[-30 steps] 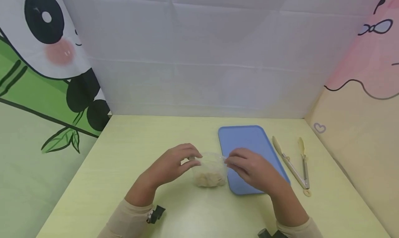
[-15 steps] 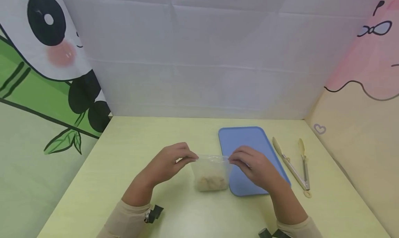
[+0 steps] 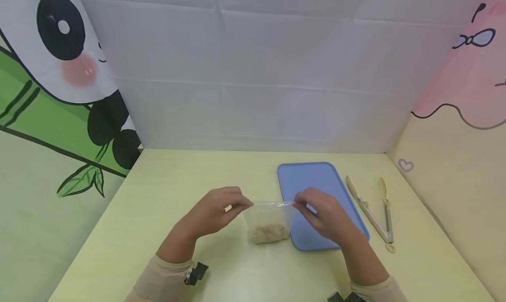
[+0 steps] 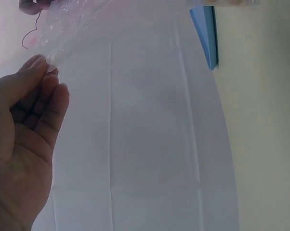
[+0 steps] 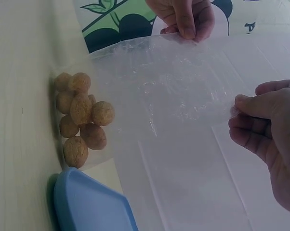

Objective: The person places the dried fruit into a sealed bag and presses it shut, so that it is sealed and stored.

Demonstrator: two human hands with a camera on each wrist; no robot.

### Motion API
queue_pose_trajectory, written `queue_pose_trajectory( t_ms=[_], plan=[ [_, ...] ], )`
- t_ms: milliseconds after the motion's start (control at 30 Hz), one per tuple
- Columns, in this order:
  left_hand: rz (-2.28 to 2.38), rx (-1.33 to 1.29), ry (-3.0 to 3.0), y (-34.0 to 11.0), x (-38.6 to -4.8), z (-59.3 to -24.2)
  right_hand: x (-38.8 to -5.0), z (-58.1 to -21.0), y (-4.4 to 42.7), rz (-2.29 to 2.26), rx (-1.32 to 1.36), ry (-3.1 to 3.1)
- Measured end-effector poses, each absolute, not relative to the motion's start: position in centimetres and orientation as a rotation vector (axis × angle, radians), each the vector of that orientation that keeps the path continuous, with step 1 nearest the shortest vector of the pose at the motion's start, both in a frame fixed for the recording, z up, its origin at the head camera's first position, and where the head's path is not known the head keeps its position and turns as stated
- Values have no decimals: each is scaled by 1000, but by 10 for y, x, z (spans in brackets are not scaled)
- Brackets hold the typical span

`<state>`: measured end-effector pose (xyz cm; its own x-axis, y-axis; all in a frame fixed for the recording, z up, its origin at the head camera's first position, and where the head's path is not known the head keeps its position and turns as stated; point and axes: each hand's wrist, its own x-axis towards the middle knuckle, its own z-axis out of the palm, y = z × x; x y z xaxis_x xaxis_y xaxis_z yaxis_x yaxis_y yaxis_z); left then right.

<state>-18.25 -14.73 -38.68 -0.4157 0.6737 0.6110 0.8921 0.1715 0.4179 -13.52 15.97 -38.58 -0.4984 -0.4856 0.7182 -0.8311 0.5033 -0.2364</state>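
Observation:
A clear plastic bag (image 3: 269, 216) stands upright on the table in front of me. Several round, brown, rough-skinned balls (image 5: 81, 109) lie at its bottom; their exact kind I cannot tell. My left hand (image 3: 217, 210) pinches the bag's upper left corner between thumb and fingers. At the upper right corner, my right hand (image 3: 324, 212) pinches the bag's edge likewise. The top edge is stretched between the two hands. In the right wrist view both hands hold the bag's rim, and the balls sit close to the tabletop.
A blue tray (image 3: 312, 177) lies on the pale table (image 3: 189, 170), just right of the bag and partly under my right hand. Metal tongs (image 3: 373, 216) with cream tips lie spread beyond the tray. A white backdrop (image 3: 253, 73) rises behind the table's far edge.
A second ago my fingers were loose at the bag's corners. Since then both hands have pinched them, and the bag's top has been drawn wider and taut.

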Motion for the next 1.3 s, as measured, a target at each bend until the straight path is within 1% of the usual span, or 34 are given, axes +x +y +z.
queue_pose_trajectory(
  t_ms=[167,300,600,1133,1300],
  plan=[
    [-1143,-1413,-2293,-144,-182,-389,-132,-384,160,827,1005,-2346],
    [-1165,-1392,-2350,-144,-182,-390,-132,-382,162,876,974,-2444],
    [-1233,-1330,-2469,-144,-182,-388,-135,-384,164,935,1009,-2446],
    [-1235,-1417,-2423,-140,-182,-391,-134,-388,160,945,1067,-2459],
    [-1249,-1436,-2409,-139,-181,-392,-132,-388,158,952,1039,-2464]
  ],
)
